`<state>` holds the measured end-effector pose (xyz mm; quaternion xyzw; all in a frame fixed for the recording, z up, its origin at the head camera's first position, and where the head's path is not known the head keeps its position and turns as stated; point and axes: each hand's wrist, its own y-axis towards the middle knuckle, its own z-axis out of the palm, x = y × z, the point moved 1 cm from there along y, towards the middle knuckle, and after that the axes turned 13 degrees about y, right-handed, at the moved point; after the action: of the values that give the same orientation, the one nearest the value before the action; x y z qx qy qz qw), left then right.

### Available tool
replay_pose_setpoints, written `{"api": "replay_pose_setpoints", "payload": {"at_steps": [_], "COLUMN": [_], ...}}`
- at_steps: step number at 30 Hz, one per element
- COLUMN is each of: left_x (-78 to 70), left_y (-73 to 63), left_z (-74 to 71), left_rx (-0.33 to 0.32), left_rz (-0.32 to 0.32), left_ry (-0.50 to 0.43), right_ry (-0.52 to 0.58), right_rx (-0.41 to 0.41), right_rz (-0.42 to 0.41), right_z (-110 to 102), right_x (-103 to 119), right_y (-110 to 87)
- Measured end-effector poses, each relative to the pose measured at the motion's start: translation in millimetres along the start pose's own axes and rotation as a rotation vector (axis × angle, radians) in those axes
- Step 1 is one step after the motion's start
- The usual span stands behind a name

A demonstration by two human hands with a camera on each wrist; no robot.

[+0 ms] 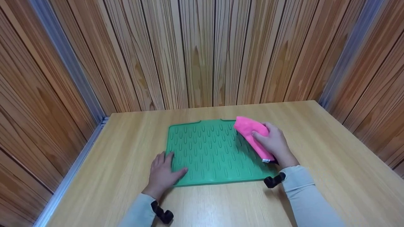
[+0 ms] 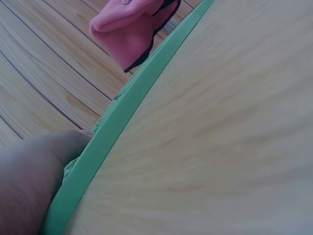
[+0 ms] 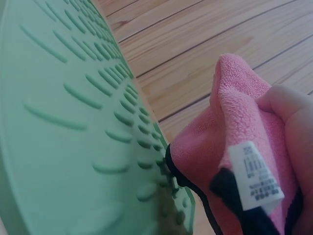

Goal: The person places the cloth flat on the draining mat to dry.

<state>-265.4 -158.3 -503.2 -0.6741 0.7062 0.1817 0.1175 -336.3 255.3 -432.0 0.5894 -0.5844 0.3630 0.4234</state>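
A green mat (image 1: pixel 205 151) with rows of raised oblong bumps lies flat on the wooden table. My left hand (image 1: pixel 162 173) rests on its near left corner, fingers spread and thumb on the mat; in the left wrist view the thumb (image 2: pixel 44 161) lies over the mat's edge (image 2: pixel 112 127). Folded in my right hand (image 1: pixel 276 142) is a pink cloth (image 1: pixel 249 129) with dark edging, gripped between thumb and fingers above the mat's right side. The right wrist view shows the cloth's fuzzy surface (image 3: pixel 239 107) and a white printed label (image 3: pixel 255 175). Fingers behind the cloth are hidden.
The light wooden table (image 1: pixel 135 135) extends around the mat on all sides. Wood-panelled walls (image 1: pixel 202 53) stand behind it and at left and right, with metal posts in the corners. A black wrist mount (image 1: pixel 162 214) is strapped at each cuff.
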Motion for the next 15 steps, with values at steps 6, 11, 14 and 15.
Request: {"api": "replay_pose_setpoints", "payload": {"at_steps": [6,11,14,15], "left_x": [0.7,1.8,2.0,2.1], "left_y": [0.8,0.4,0.5,0.5], "left_z": [1.5,2.0,1.8,1.7], "left_rx": [-0.005,-0.011,-0.011,-0.011], "left_rz": [0.004,0.009,0.01,0.01], "left_ry": [0.001,0.008,0.008,0.008], "right_ry": [-0.015,-0.016,-0.011,-0.01], "right_rx": [0.001,0.001,-0.002,-0.001], "right_rz": [-0.032,-0.044,-0.052,-0.057], "right_z": [12.5,23.5,30.8,33.4], "right_x": [2.0,6.3,10.1,11.5], "right_y": [1.2,1.2,0.5,0.1]}}
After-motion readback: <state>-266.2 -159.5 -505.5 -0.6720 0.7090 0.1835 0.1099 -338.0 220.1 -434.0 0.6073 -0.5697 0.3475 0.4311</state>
